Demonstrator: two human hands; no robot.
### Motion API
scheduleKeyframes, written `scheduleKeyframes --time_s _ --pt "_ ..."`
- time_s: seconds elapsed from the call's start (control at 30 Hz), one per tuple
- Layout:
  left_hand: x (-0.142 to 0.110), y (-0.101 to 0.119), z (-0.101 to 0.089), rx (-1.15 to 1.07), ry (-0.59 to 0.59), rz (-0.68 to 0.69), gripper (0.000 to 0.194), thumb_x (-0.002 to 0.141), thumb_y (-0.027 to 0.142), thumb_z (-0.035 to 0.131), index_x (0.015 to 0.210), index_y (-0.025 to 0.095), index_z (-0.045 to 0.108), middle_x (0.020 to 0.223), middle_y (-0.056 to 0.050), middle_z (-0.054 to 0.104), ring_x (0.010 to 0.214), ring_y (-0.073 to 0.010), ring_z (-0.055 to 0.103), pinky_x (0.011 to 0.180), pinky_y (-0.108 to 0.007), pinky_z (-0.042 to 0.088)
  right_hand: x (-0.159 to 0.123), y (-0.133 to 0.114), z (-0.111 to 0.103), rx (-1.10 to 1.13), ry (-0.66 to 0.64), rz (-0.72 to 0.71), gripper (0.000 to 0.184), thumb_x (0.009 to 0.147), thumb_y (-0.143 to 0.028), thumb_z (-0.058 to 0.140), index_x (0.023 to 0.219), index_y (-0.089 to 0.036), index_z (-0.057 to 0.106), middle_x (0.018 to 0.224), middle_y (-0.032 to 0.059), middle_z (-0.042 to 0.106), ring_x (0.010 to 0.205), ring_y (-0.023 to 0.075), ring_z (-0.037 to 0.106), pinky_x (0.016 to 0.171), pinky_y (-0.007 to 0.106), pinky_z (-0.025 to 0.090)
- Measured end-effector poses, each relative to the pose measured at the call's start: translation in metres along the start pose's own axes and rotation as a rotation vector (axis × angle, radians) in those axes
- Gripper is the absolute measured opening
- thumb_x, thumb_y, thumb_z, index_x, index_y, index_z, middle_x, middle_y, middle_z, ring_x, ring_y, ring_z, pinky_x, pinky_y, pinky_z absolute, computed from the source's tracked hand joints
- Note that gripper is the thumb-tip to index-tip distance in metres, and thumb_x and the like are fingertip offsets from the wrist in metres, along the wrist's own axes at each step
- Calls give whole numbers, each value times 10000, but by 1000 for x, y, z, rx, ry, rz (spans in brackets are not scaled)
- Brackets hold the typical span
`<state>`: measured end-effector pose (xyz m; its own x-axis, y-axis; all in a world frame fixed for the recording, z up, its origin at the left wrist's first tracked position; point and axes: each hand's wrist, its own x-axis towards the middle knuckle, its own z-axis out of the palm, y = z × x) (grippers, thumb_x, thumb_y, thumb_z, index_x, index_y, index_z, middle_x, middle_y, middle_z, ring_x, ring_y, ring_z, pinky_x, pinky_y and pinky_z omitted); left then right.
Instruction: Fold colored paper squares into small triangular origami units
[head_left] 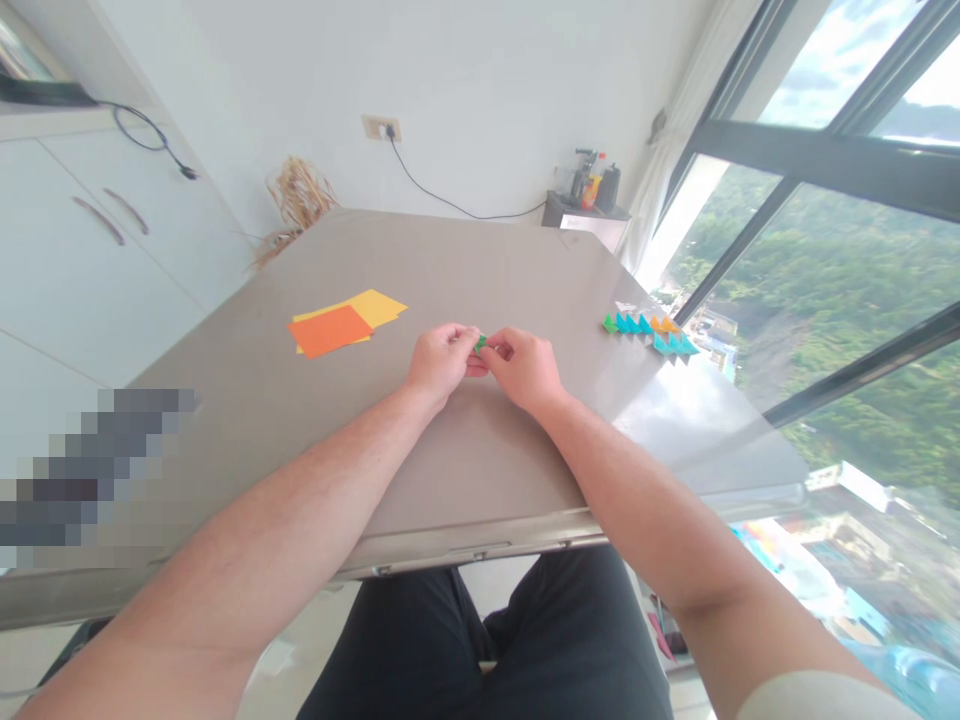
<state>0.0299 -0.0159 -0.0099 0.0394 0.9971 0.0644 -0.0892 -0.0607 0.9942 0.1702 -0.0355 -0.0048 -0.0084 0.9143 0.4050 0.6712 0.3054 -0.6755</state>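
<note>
A small piece of folded green paper (pixel 481 344) is pinched between my two hands, just above the middle of the table. My left hand (pixel 442 362) grips it from the left, thumb on top. My right hand (pixel 525 367) is closed on its right side, fingertips meeting those of the left. Most of the paper is hidden by my fingers. To the left lie an orange sheet (pixel 331 331) and yellow sheets (pixel 375 306), overlapping. At the right stand several small folded paper boats (pixel 634 324) in green, blue and orange, with more teal ones (pixel 675 345) beside them.
The grey table (pixel 480 460) spans the view, its front edge near my lap. A pixelated dark patch (pixel 97 460) covers its left side. A large window (pixel 847 230) is on the right; behind the table stands a small cabinet (pixel 585 218) with bottles.
</note>
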Motion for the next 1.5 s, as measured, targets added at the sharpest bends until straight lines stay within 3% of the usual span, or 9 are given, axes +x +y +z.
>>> scheduleKeyframes --time_s 0.17,0.3,0.53,0.77,1.03,1.23,1.5 --pt "1 2 -1 -18 4 -5 204 828 359 679 828 155 675 757 -62 724 682 -202 723 673 -376 631 -2 0 -1 0 24 -30 135 856 -351 630 829 -236 697 696 -22 666 664 140 590 649 275 433" --pt "1 7 -3 -45 38 -37 205 841 349 674 837 144 671 793 -70 733 687 -186 722 698 -364 626 -3 5 -1 -34 73 -148 123 876 -332 627 854 -244 710 800 -10 695 679 128 594 691 267 440" --pt "3 8 -9 -68 33 -50 237 844 370 696 921 146 708 865 -80 753 731 -187 736 767 -382 619 -5 10 -3 -253 20 -335 254 967 -276 494 864 -247 725 829 28 678 747 146 579 690 258 396" --pt "4 8 -8 -135 -40 -54 254 805 362 727 918 134 719 877 -95 764 738 -195 741 772 -365 612 -3 5 -11 -398 -30 -345 257 978 -253 475 879 -227 711 842 46 679 747 161 577 658 264 368" --pt "0 13 -7 -190 -83 -79 370 786 362 769 1085 155 702 903 -81 753 754 -194 749 722 -336 620 0 2 -36 -366 -38 -368 213 931 -192 506 824 -223 687 819 23 677 750 146 579 711 252 391" --pt "-5 12 -4 -142 -137 -39 268 717 351 795 846 128 722 819 -91 755 771 -207 743 761 -362 621 -23 8 -43 -375 -103 -442 241 953 -196 485 851 -219 703 790 17 652 713 130 557 684 243 374" --pt "-9 18 1 -82 -41 -78 100 705 219 699 724 139 643 683 -49 723 683 -191 728 694 -335 616 -33 16 -34 -458 -55 -542 245 985 -197 487 844 -200 687 808 31 666 711 129 555 661 250 357"
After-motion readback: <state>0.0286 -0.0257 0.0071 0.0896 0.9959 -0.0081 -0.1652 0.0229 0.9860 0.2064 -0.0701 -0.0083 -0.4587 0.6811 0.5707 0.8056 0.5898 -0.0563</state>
